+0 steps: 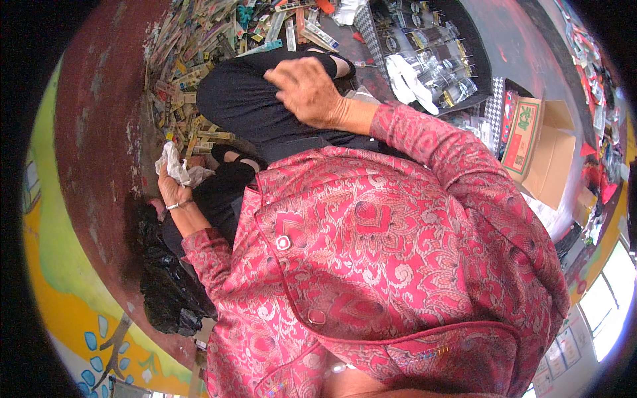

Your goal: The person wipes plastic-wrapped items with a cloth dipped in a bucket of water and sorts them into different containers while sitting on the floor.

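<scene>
My left hand, with a bracelet at its wrist, is closed round a crumpled white cloth beside my lower leg. Part of that cloth hangs loose above the fingers. Over my dark-trousered knee is my right hand, its back toward me. Its fingers are loosely bent and apart, and nothing shows in them. Whether it touches the trousers I cannot tell. To the right of it lies a white glove or cloth in a black tray with checked sides. Clear pieces with thin metal pins lie in the tray.
A heap of small flat strips and packets spreads along the dark red floor at the upper left. An open cardboard box stands at the right. Black plastic lies below my left arm. More scraps line the far right.
</scene>
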`<action>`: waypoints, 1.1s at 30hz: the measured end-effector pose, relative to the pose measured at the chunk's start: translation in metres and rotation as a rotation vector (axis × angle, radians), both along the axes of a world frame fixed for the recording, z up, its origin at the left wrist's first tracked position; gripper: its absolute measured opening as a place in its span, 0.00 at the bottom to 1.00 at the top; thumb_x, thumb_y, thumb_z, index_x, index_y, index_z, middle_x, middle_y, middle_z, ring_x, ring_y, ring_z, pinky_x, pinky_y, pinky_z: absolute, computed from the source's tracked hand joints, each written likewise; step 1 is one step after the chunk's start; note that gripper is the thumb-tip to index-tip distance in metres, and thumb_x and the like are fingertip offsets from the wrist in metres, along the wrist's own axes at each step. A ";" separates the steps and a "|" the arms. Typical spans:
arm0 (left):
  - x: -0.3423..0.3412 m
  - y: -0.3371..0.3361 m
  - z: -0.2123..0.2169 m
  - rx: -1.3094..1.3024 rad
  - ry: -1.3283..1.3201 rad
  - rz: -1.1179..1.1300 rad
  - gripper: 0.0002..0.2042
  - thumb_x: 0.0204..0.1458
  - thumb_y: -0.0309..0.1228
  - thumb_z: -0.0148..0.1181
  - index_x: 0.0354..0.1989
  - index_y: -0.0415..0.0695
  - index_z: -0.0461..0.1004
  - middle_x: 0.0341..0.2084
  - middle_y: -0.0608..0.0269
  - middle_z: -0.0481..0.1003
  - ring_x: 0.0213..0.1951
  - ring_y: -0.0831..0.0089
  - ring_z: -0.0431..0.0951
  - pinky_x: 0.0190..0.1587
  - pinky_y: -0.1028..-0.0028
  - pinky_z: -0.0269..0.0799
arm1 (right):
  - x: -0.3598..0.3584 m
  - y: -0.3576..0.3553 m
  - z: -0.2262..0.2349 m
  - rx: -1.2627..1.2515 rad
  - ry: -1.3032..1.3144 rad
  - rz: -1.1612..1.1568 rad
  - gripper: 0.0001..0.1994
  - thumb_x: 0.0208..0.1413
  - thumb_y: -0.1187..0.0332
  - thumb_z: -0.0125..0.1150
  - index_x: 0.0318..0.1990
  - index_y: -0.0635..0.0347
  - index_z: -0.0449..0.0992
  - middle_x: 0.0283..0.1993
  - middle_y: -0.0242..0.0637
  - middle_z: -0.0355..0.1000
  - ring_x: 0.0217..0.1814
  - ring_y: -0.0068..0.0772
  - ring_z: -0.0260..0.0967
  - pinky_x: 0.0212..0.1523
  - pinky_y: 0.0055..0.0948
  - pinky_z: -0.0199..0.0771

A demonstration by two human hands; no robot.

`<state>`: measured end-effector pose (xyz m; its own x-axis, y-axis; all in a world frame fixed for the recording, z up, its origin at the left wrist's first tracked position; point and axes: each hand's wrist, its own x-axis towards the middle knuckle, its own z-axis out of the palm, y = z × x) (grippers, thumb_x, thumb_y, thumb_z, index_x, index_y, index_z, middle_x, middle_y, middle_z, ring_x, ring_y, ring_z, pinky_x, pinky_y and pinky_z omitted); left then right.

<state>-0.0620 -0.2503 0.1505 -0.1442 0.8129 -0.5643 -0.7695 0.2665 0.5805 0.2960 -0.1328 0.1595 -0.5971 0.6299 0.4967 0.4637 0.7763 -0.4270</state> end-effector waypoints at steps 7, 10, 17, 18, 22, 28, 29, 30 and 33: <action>0.018 0.007 0.023 -0.072 0.149 0.047 0.14 0.52 0.28 0.43 0.47 0.39 0.65 0.41 0.58 0.71 0.40 0.69 0.73 0.38 0.74 0.73 | -0.008 -0.016 0.004 -0.026 -0.054 0.067 0.20 0.38 0.62 0.56 0.43 0.51 0.66 0.40 0.31 0.61 0.44 0.29 0.59 0.50 0.37 0.53; 0.000 0.012 0.027 -0.080 0.217 0.175 0.12 0.51 0.29 0.45 0.44 0.40 0.67 0.37 0.59 0.73 0.37 0.68 0.74 0.32 0.71 0.73 | -0.007 -0.017 0.000 -0.055 -0.067 0.051 0.24 0.37 0.62 0.58 0.46 0.56 0.66 0.44 0.36 0.61 0.47 0.34 0.59 0.52 0.39 0.52; -0.005 0.020 0.064 0.332 0.055 0.195 0.18 0.53 0.35 0.45 0.51 0.43 0.61 0.43 0.53 0.68 0.40 0.63 0.72 0.37 0.67 0.72 | -0.020 0.036 0.070 -0.318 0.246 -0.048 0.09 0.51 0.69 0.47 0.36 0.64 0.69 0.35 0.44 0.65 0.38 0.43 0.63 0.40 0.31 0.63; 0.007 0.028 0.070 0.326 0.059 0.250 0.18 0.52 0.35 0.46 0.52 0.44 0.60 0.45 0.53 0.67 0.41 0.63 0.72 0.38 0.66 0.72 | -0.025 0.048 0.089 -0.371 0.255 -0.024 0.09 0.52 0.69 0.46 0.34 0.65 0.69 0.32 0.44 0.66 0.35 0.43 0.64 0.37 0.30 0.64; 0.012 0.028 0.071 0.422 0.024 0.156 0.20 0.52 0.37 0.47 0.53 0.46 0.59 0.44 0.60 0.68 0.43 0.68 0.71 0.43 0.67 0.69 | -0.075 0.080 0.142 -0.860 0.277 0.154 0.12 0.52 0.65 0.49 0.34 0.66 0.72 0.30 0.38 0.71 0.32 0.26 0.68 0.34 0.22 0.66; 0.041 0.043 0.102 0.455 0.085 -0.057 0.24 0.51 0.40 0.48 0.56 0.47 0.55 0.44 0.63 0.67 0.45 0.72 0.68 0.48 0.71 0.63 | -0.175 0.071 0.152 -0.532 -0.112 0.531 0.38 0.37 0.46 0.61 0.53 0.63 0.60 0.47 0.52 0.63 0.45 0.38 0.64 0.47 0.31 0.63; 0.048 0.041 0.111 0.446 0.093 -0.065 0.24 0.52 0.41 0.46 0.57 0.49 0.53 0.45 0.64 0.66 0.45 0.72 0.68 0.48 0.71 0.63 | -0.190 0.068 0.128 -0.559 -0.191 0.588 0.39 0.37 0.52 0.63 0.56 0.59 0.55 0.50 0.45 0.61 0.48 0.40 0.63 0.48 0.32 0.61; 0.051 0.039 0.115 0.392 0.133 -0.071 0.24 0.54 0.41 0.43 0.59 0.53 0.49 0.48 0.64 0.64 0.45 0.72 0.67 0.50 0.70 0.62 | -0.195 0.054 0.147 -0.761 -0.245 0.706 0.33 0.37 0.54 0.63 0.50 0.64 0.62 0.44 0.46 0.66 0.45 0.40 0.65 0.45 0.32 0.63; 0.060 0.041 0.118 0.331 0.142 0.019 0.24 0.55 0.42 0.39 0.60 0.57 0.44 0.50 0.63 0.61 0.45 0.72 0.67 0.47 0.71 0.65 | -0.206 0.059 0.122 -0.876 -0.269 0.635 0.19 0.37 0.61 0.62 0.36 0.65 0.71 0.31 0.39 0.71 0.33 0.32 0.68 0.34 0.28 0.66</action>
<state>-0.0022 -0.2092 0.2681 -0.2192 0.9447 -0.2440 -0.6777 0.0326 0.7347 0.0898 -0.0742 0.2818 -0.9564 0.2416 -0.1639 0.2496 0.3851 -0.8885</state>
